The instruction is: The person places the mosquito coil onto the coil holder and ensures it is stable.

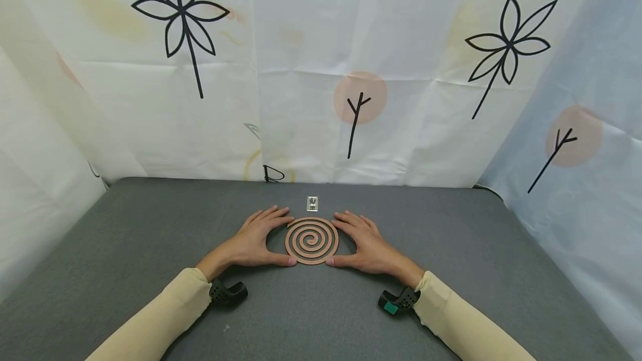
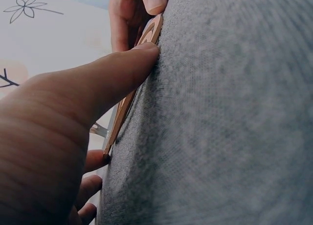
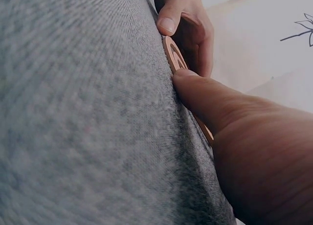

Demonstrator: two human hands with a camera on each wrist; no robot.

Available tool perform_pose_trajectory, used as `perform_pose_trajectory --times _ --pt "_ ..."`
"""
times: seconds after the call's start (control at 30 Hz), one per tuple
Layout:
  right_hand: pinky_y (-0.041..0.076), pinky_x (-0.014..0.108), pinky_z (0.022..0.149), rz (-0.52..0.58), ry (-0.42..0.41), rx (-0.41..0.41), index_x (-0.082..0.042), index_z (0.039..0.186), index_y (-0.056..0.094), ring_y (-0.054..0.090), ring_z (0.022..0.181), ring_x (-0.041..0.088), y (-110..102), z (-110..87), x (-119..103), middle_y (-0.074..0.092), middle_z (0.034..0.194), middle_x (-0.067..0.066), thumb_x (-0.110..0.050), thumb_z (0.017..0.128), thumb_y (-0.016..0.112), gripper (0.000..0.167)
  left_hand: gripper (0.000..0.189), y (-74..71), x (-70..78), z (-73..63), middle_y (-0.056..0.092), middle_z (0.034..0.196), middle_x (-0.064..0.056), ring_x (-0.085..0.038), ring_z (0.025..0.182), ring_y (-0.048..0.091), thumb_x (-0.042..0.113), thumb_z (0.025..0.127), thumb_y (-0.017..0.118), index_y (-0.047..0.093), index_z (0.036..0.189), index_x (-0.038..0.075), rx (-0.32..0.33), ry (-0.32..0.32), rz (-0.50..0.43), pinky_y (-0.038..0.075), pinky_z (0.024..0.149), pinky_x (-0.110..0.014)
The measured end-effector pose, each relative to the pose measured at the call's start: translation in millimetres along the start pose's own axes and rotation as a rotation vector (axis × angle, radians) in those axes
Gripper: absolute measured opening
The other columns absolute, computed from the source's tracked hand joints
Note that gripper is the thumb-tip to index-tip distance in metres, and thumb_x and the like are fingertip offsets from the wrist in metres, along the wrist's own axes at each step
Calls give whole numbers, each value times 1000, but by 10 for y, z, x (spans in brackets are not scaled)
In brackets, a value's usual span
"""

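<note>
A flat brown spiral, a mosquito coil [image 1: 312, 240], is at the middle of the grey table between the two hands. My left hand [image 1: 254, 241] holds its left side, thumb at the near rim and forefinger at the far rim. On the right side my right hand [image 1: 368, 244] mirrors this, with thumb and forefinger at the rim. In the left wrist view, the left thumb [image 2: 122, 71] overlaps the coil's edge close over the cloth. The right wrist view shows the right thumb [image 3: 210, 90] at the near edge, hiding part of the coil.
Just behind the coil lies a small silvery metal piece [image 1: 312, 204] with a cut-out shape. The grey table surface [image 1: 311, 316] reaches back to a white curtain [image 1: 301, 121] with printed leaves. Black bands [image 1: 228, 293] sit at both wrists.
</note>
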State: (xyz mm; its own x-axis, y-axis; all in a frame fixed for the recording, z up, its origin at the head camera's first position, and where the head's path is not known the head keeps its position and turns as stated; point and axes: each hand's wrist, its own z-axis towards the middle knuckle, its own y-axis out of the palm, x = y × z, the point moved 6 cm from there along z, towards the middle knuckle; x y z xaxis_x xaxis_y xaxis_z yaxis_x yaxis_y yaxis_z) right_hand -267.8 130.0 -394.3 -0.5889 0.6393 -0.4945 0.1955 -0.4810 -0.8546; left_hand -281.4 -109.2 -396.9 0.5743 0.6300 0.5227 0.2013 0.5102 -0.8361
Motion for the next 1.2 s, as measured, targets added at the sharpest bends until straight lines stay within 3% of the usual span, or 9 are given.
perform_pose_trajectory --times 0.83,1.2 --pt "10 62 119 34 1 47 -7 148 51 25 150 38 -20 3 0 40 157 17 -44 84 82 80 89 -15 -2 13 39 158 -18 -42 150 24 57 75 83 56 145 8 20 13 -18 12 118 -67" --pt "10 63 119 44 4 48 -10 149 50 24 150 38 -22 12 4 42 156 15 -44 84 82 80 81 -23 -40 26 39 158 -17 -41 150 23 54 77 83 60 140 9 17 -20 -58 11 118 -65"
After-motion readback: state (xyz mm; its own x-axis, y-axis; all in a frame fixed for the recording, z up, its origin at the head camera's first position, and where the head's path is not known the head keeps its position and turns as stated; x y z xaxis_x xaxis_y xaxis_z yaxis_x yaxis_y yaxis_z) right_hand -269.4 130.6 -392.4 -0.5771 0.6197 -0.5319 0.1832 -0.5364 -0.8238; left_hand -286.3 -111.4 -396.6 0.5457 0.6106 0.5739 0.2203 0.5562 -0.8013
